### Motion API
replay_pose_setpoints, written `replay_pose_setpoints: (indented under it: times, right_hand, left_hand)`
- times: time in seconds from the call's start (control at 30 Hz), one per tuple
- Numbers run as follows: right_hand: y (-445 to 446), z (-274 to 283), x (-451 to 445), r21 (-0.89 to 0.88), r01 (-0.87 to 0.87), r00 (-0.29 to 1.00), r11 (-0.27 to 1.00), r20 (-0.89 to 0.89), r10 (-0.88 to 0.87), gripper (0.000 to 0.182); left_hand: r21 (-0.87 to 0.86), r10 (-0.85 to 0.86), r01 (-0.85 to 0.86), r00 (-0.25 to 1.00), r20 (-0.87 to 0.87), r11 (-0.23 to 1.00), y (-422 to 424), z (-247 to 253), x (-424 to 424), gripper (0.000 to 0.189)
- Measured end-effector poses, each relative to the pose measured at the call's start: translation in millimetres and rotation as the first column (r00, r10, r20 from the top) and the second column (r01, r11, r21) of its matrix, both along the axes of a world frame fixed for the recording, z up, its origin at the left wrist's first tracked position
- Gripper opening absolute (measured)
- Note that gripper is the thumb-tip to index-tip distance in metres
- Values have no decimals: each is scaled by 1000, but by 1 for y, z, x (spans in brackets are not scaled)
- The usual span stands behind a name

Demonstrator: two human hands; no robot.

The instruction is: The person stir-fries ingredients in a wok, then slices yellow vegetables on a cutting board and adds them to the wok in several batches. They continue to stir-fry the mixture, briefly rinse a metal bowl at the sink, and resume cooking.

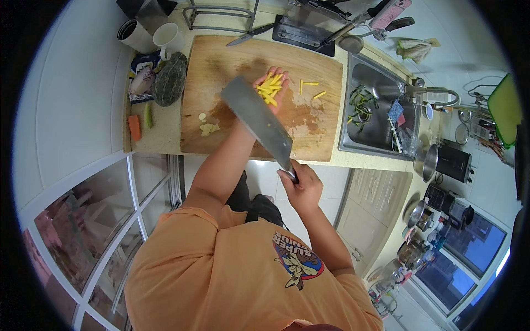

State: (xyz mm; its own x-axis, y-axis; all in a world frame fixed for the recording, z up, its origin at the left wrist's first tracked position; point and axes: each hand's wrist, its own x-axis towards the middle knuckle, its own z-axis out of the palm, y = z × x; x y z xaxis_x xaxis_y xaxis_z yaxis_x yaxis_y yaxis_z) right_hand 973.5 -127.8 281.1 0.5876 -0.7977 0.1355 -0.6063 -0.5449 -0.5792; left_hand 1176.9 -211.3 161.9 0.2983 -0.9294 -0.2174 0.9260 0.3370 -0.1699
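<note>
Cupped palm up over the wooden cutting board [248, 53], my left hand [282, 98] holds a small heap of yellow vegetable strips [271, 86]. My right hand [305, 186] grips the handle of a broad cleaver [261, 122] in front of the board. Its blade slants up and left across my left forearm and hides part of the wrist. To the right of my left hand, a few loose yellow strips [310, 83] lie on the wood. Pale slices, possibly garlic [210, 128], rest near the board's left side. Dark wet patches mark the board.
A small knife [250, 34] lies at the board's back edge, near a knife block [306, 31]. Left of the board are a dark green squash [170, 79], a carrot piece [134, 128] and a white mug [167, 38]. Green peelings [362, 101] lie in the steel sink [379, 138].
</note>
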Motion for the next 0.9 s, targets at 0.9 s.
replay_pose_setpoints:
  times: [0.9]
  right_hand:
    - [-112, -123, 78, -172, -15, 907, 985, -417, -59, 29]
  left_hand:
    - [-10, 33, -33, 999, -39, 999, 86, 43, 69, 31]
